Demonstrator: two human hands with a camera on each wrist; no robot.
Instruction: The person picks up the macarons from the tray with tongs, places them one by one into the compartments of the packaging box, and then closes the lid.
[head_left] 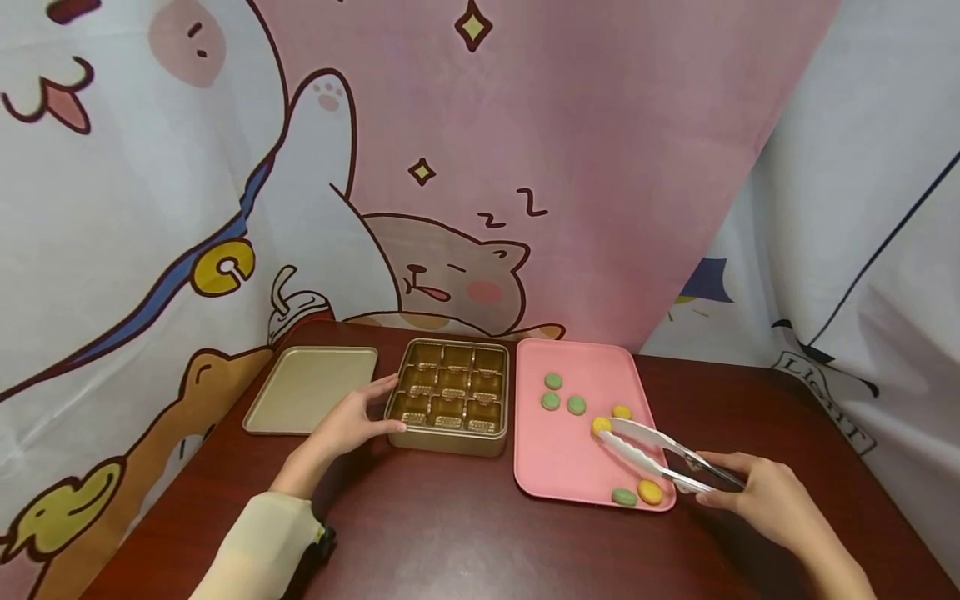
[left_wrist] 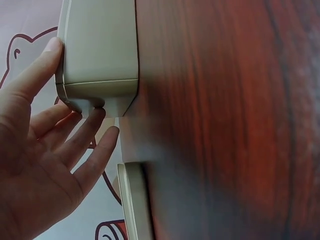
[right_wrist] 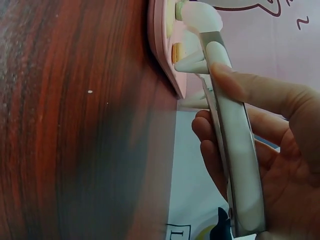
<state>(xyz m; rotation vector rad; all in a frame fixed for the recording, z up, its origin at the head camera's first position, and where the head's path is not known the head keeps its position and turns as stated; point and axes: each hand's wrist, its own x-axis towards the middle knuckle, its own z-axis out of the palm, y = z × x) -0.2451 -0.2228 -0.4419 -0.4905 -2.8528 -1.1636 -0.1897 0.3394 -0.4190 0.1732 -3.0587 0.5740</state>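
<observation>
The left hand [head_left: 352,425] rests thumb and fingers on the box's [head_left: 447,443] left side without wrapping round it, apparently to steady it. The lid [head_left: 322,379] lies left of the box; the tray [head_left: 555,458], bearing green macarons [head_left: 551,401], lies just right. Farther right of the box, the right hand [head_left: 768,498] grasps the tongs [head_left: 636,455] near their rear, presumably for reach; their tips meet a yellow macaron [head_left: 601,425] on the tray, though whether they pinch it cannot be told.

The brown table [head_left: 450,533] carries a lid [head_left: 311,387], box [head_left: 446,442], pink tray [head_left: 558,462].
</observation>
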